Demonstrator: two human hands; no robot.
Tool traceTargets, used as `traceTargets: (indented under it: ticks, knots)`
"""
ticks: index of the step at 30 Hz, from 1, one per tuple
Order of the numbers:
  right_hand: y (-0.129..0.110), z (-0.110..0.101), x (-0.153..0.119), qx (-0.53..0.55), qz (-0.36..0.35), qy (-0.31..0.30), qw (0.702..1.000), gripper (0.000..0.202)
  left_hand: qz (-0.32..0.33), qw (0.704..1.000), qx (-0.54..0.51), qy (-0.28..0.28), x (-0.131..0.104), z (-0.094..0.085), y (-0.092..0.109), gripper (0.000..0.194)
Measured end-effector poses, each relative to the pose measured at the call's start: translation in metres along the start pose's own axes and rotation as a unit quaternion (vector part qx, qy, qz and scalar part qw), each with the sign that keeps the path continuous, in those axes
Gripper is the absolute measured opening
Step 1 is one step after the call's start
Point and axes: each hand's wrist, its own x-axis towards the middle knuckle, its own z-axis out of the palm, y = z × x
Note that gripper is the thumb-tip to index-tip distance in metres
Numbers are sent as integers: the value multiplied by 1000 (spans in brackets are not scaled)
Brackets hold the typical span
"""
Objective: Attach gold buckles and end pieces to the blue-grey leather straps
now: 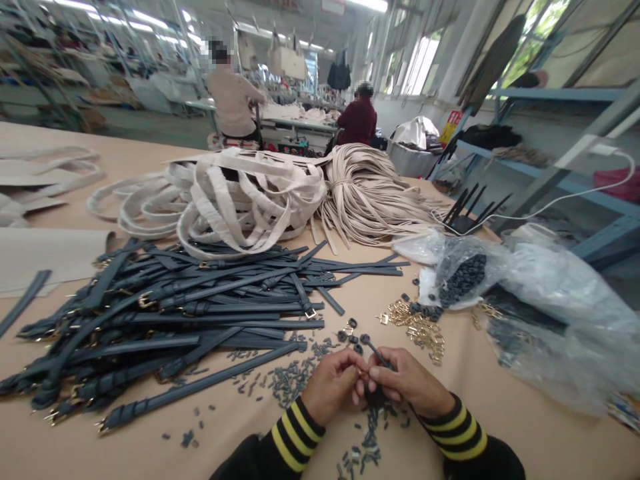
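Left hand (pixel 331 383) and right hand (pixel 413 384) met around one thin dark strip (pixel 379 355)

Right fingers held it; left fingers pinched something indistinct — two workers (pixel 233 101) sat beyond the tan tabletop (pixel 530 430).

Plain black sleeves (pixel 250 461) on both sides; the cuffs (pixel 299 435) are the fun bit tbh, snug and black with bold yellow stripes running around; left hand (pixel 333 385) and right hand (pixel 413 383) both bare
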Motion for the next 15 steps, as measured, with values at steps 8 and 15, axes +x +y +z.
traceTargets:
  ticks: [8,15]
  knots:
    - [12,-4,-7,27,16,-37,999,31,-14,998,57,-34,-7,8,-2,22]
    - [7,-3,-11,-46,-20,16,999,15,-34,998,-6,-53,-9,9,-4,18]
